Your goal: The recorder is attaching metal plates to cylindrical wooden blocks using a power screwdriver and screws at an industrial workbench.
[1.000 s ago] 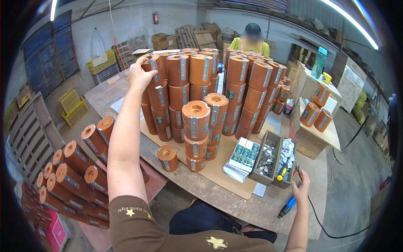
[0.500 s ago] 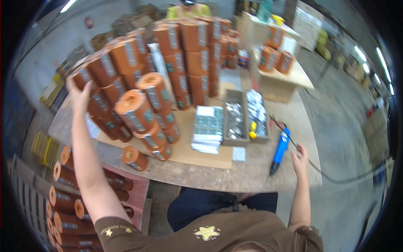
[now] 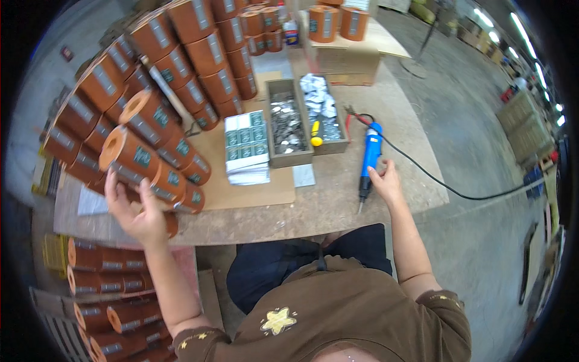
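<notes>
Fingers spread, my left hand (image 3: 140,216) is in front of the nearest stack of orange hollow cylinders (image 3: 129,154), its fingertips close to or touching them. Each cylinder has a grey metal strip along its side, and several carry a green label. My right hand (image 3: 388,181) is beside a blue electric screwdriver (image 3: 372,151) lying on the table, thumb and fingers apart. The thumb is close to the tool's black lower part; whether it touches I cannot tell. One cylinder (image 3: 171,224) is mostly hidden behind my left hand.
A pile of green-and-white labels (image 3: 247,148) lies beside a wooden box of metal pieces (image 3: 288,158). The adjoining box (image 3: 339,146) holds a yellow-handled screwdriver (image 3: 316,134). A black cable (image 3: 446,186) runs off to the right. More cylinders (image 3: 99,256) lie below left; taller stacks (image 3: 208,57) stand behind.
My left hand has come down from the far left stack to the nearest one. My right hand has moved in beside the electric screwdriver. The view has shifted, too.
</notes>
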### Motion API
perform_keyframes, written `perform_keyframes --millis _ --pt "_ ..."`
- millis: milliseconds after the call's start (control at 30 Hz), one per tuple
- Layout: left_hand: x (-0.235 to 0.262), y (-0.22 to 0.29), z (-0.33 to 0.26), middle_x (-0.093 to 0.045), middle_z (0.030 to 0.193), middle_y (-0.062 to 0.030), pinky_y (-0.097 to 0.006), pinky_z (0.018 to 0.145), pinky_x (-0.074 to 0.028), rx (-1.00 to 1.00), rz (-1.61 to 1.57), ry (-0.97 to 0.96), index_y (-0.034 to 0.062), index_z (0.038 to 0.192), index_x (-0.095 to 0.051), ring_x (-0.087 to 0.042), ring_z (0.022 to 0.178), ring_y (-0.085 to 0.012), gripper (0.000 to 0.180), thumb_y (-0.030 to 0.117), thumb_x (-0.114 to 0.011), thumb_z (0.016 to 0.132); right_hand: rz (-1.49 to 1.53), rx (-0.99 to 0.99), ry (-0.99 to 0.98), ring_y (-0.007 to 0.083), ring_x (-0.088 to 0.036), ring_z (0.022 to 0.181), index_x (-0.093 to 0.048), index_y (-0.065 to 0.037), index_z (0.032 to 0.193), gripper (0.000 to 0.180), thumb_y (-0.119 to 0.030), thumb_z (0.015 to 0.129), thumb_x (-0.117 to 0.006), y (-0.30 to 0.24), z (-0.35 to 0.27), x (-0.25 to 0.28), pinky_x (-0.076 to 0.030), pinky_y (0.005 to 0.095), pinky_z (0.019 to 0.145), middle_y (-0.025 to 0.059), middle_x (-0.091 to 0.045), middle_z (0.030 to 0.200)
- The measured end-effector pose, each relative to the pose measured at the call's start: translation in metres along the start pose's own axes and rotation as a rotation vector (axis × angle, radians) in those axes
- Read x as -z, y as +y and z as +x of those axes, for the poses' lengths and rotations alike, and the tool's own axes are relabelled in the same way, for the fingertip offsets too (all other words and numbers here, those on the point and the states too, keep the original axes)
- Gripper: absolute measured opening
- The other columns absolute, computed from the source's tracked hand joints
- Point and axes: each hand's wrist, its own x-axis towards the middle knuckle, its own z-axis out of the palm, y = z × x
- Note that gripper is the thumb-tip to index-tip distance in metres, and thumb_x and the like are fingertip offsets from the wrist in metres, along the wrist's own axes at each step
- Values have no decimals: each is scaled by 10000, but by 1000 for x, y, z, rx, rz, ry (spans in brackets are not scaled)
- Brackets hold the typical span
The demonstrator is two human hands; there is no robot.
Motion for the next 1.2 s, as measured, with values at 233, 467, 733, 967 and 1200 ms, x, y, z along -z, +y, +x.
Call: perform_keyframes --millis 233,467,733,967,1200 --pt "15 21 -16 -382 1306 -127 -399 1007 -261 83 70 88 24 1221 -380 -356 1218 -236 482 -19 -583 786 -312 -190 -151 379 -565 939 -396 73 1061 702 -396 636 -699 -23 27 -25 -449 403 810 280 -559 1005" --pt "65 10 -38 -429 1213 -94 -380 975 -317 357 57 284 38 1198 -404 -414 1135 -214 452 23 -594 788 622 -419 -321 266 -594 702 -369 43 1155 609 -106 634 -646 46 39 -18 -498 348 581 182 -560 878" --pt "101 -22 -62 -446 1181 -124 -334 906 -390 460 89 463 27 1188 -394 -456 1073 -209 441 15 -586 792 1359 -229 -376 220 -570 713 -396 -24 1123 462 -45 688 -550 24 -28 25 -516 379 658 131 -529 887" --pt "72 -12 -32 -497 1130 -106 -291 855 -424 374 -107 325 17 1178 -411 -529 955 -167 439 5 -598 780 1711 93 -801 163 -487 708 -189 -172 1368 715 -94 762 -562 9 -4 43 -467 332 693 64 -462 812" --pt "38 -7 20 -419 1171 -128 -369 895 -406 233 151 64 89 1207 -417 -464 1075 -266 661 147 -740 634 2063 -221 -727 138 -471 657 -359 -76 1288 531 -242 822 -550 65 9 9 -448 317 630 27 -467 738"
